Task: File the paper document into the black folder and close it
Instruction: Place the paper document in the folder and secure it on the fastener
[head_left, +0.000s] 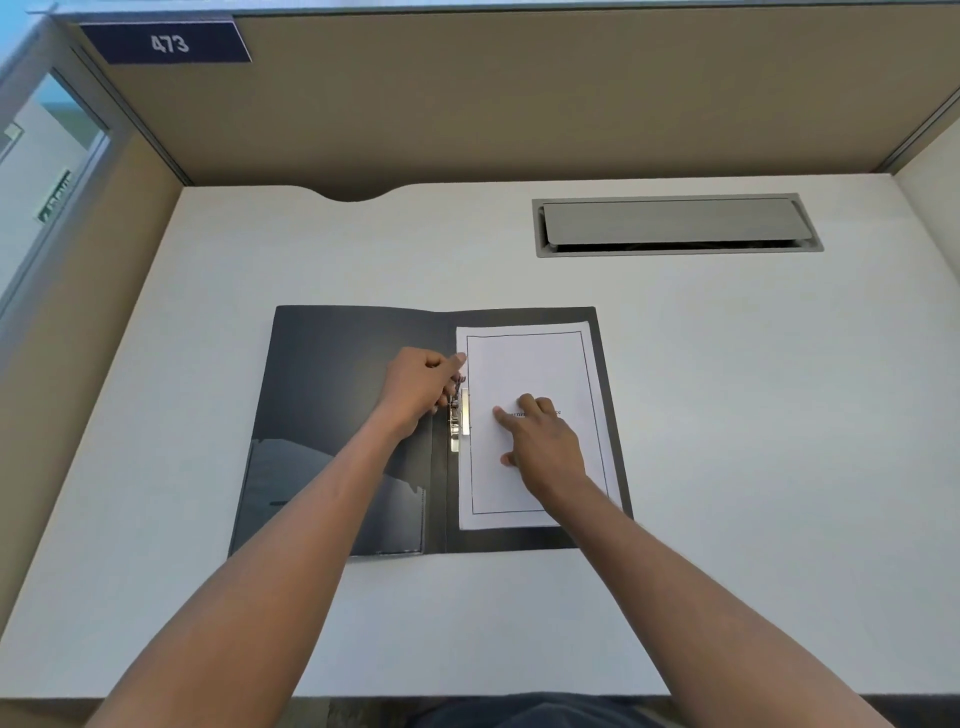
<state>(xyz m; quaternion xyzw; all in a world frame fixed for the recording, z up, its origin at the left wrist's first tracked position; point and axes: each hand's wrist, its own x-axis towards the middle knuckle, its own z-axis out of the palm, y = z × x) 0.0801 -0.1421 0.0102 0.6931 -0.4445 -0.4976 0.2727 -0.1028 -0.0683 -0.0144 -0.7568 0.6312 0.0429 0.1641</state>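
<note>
- Folder (332, 415): black, lying open and flat on my desk (727, 415), centre-left. A pocket shows on the inside of its left cover.
- Paper (524, 364): white sheet with a thin printed border, resting on the folder's right half, its left edge touching the clip.
- Clip (456, 415): metal spring clamp along the spine, between my two hands.
- Left hand (421, 387): at the clip; fingers (457, 359) curled narrow about its upper part. I cannot tell whether they are gripping the lever or only pressing it.
- Right hand (545, 441): flat on the sheet, fingers spread wide, pinning the paper in place, holding nothing.
- Step in hand, as I judge it: securing the sheet under the clip. The cover is not yet shut.
- Next move calls for: the sheet's edge seated squarely under the clamp, the clamp brought down, both hands cleared, then the left cover swung over to the right.
- Writing: plaque (166, 44) at upper left on the partition reads "473". One line of print mid-sheet, mostly covered by my right hand, unreadable.
- Hatch (675, 223): grey cable flap set in the desk, far right, well apart from the folder.
</note>
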